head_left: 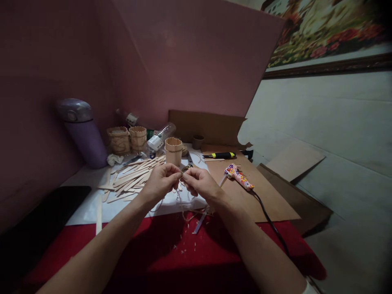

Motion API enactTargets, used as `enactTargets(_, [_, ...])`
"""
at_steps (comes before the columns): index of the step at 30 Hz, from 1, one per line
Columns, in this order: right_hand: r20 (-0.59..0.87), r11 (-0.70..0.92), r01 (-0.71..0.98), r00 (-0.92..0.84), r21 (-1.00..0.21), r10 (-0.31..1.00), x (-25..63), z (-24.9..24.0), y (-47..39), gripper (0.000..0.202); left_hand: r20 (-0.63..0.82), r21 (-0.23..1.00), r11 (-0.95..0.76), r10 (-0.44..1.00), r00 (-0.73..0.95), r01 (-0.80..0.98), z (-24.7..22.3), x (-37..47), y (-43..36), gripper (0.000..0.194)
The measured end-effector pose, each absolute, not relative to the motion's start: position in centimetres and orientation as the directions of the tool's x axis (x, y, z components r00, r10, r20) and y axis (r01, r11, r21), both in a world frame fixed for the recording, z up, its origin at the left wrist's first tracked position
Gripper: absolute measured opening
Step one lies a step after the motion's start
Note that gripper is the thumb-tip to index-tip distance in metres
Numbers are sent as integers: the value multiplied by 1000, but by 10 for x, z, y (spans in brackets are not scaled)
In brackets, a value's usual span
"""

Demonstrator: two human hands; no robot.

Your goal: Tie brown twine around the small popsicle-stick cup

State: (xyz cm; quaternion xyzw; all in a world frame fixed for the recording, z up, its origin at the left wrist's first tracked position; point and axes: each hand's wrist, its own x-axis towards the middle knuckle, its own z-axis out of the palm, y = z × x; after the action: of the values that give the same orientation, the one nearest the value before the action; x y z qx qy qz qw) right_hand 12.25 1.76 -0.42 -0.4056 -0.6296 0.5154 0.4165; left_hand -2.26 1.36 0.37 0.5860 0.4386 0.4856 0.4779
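My left hand [165, 177] and my right hand [199, 181] meet in front of me, both closed in a pinch with fingertips almost touching. Between them they grip a thin twine [183, 210], whose loose strands dangle below and curl over the white paper. What exactly lies between the fingertips is too small to see. Just behind the hands stands a cup of wooden craft sticks [173, 152] with twine around it. A pile of loose craft sticks [131, 179] lies to the left. Scissors [188, 165] are partly hidden behind my fingers.
A floral glue gun [239, 176] with a black cord rests on cardboard [269, 200] at right, near a utility knife [219, 155]. At back left are a purple bottle [85, 136], two stick-covered cups [119, 141] and a clear plastic bottle [161, 135]. Red cloth [159, 249] covers the front.
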Motion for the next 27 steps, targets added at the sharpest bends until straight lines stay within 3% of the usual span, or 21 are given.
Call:
enactTargets(3, [48, 51, -2, -336, -999, 941, 122, -1, 16, 26, 281, 936, -296, 954, 100, 193, 1, -25, 15, 11])
enactTargets(7, [54, 53, -10, -246, -999, 968, 120, -2, 18, 23, 423, 832, -397, 906, 21, 387, 0, -28, 15, 10])
enactTargets(14, [218, 228, 73, -120, -971, 968, 120, -11, 24, 25, 322, 923, -321, 946, 31, 212, 5, -24, 10, 15])
enactTargets(19, [191, 193, 18, -82, -981, 978, 120, -10, 23, 22, 328, 905, -352, 935, 133, 241, 9, -21, 4, 15])
enactTargets(22, [123, 122, -30, -46, -992, 991, 121, -6, 22, 22, 446, 770, -521, 852, 274, 367, 4, -21, 3, 17])
enactTargets(27, [21, 9, -167, -67, -986, 998, 123, -4, 22, 19, 603, 306, -711, 659, 449, 633, -6, -20, 3, 23])
